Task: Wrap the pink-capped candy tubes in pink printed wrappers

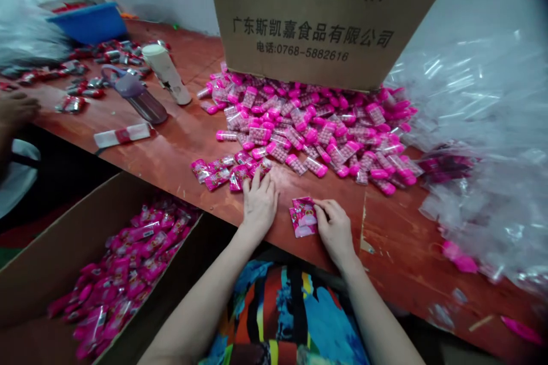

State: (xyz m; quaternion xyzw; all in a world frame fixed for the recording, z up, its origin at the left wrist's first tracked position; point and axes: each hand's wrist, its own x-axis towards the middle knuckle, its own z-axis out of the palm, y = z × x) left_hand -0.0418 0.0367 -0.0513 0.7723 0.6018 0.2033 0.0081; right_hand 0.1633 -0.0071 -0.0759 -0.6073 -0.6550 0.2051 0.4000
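Observation:
My left hand [260, 205] reaches forward over the red-brown table, fingers stretched out, with its fingertips on a small group of wrapped pink candy packs [218, 178]. My right hand [335, 231] pinches the edge of some flat pink printed wrappers [303, 218], which lie overlapped near the table's front edge. Beyond both hands spreads a heap of small clear candy bottles [299, 125] with bright pink caps and pale pink balls inside. The undersides of my right fingers are hidden.
A large cardboard box [303, 17] stands behind the heap. Clear plastic bags [483, 125] crowd the right. Below left, an open carton [55, 245] contains pink packs. A purple bottle [141, 98], a pale cup [166, 73] and a blue basin [92, 24] sit left, near another person's hand [17, 111].

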